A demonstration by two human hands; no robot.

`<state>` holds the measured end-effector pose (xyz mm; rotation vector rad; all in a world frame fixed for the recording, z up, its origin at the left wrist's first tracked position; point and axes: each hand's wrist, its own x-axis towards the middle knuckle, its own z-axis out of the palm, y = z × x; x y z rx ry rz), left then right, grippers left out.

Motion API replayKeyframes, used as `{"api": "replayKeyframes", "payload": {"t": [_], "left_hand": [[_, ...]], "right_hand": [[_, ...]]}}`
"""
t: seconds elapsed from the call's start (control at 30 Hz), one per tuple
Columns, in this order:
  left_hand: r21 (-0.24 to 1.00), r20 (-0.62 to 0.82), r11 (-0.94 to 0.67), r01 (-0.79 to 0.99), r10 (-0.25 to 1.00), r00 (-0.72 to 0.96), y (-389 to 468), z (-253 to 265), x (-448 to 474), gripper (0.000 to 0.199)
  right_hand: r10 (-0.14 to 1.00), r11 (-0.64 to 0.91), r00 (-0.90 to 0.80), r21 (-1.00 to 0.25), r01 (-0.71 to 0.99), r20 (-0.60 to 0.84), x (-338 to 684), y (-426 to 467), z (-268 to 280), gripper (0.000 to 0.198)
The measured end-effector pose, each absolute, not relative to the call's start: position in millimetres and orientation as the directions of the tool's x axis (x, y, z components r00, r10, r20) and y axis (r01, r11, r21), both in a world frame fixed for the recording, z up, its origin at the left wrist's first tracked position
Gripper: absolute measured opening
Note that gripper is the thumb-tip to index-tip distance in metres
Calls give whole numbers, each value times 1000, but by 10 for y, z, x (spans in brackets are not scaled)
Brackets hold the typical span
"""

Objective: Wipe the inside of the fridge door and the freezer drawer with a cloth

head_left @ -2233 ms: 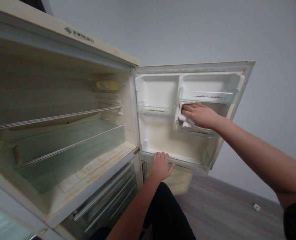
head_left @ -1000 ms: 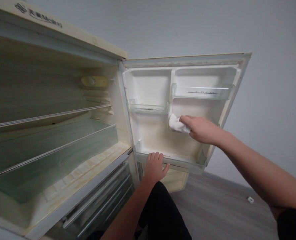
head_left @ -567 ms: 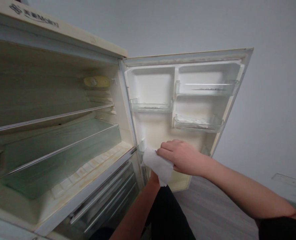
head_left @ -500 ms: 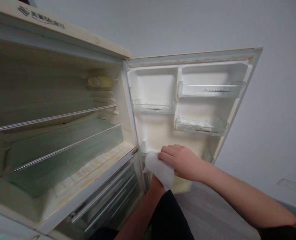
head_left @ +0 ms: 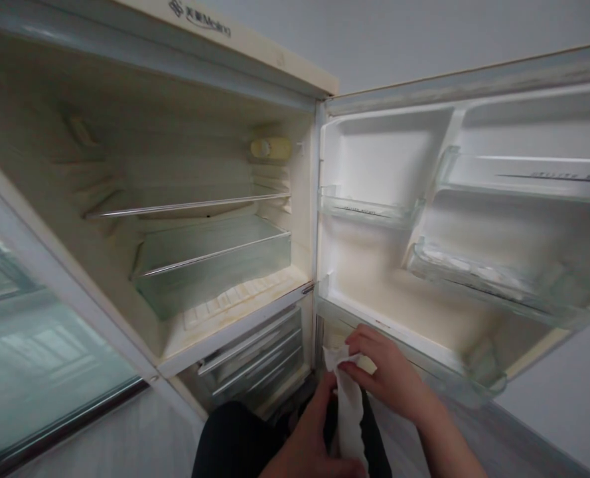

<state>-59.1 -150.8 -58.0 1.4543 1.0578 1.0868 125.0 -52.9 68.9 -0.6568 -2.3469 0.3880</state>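
A thin, soft white tissue point(head_left: 349, 405) with a wavy edge hangs between my two hands, in front of my knees. My right hand point(head_left: 387, 372) pinches its upper end between thumb and fingers. Lower down, my left hand point(head_left: 314, 435) is closed on the same tissue, its thumb pointing up along it. Just behind the hands is the bottom rack point(head_left: 404, 358) of the open fridge door point(head_left: 374, 259); neither hand visibly touches it.
The fridge's main compartment stands open on the left, with a glass shelf point(head_left: 195, 206) and a clear greenish drawer point(head_left: 220, 265). Below are freezer drawers point(head_left: 259, 358). A door rack point(head_left: 478, 272) holds something whitish. A glossy panel point(head_left: 40, 352) stands at far left.
Both hands have drawn back from the door's lower rack toward my knees. The tissue, bunched over my left hand before, now hangs lengthwise between both hands. My view has turned left.
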Motion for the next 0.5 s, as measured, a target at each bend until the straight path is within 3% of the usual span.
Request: {"api": "replayKeyframes", "payload": {"t": [0.1,0.2,0.3,0.4,0.5], "left_hand": [[992,105,-123,39,946,307,-1475,-416,-483,129],[999,49,-40,-33,930,363,-1347,-402,-323,84],[970,-190,234,-70,903,385,-1165,-530,-189,52],[846,-349,455,-278,867,357,-987,-596,-169,50],[707,-431,447,-547,887,168,-866,-415,-271,34]], "right_hand": [[496,868,-611,-333,368,616,1206,-547,524,11],[518,843,-563,-275,461,644,1320,-536,422,20],[558,783,-497,-224,580,665,1526,-463,385,27],[525,731,-365,-188,656,769,1694,-361,412,16],[381,743,-249,-135,655,891,1819,-324,450,14]]}}
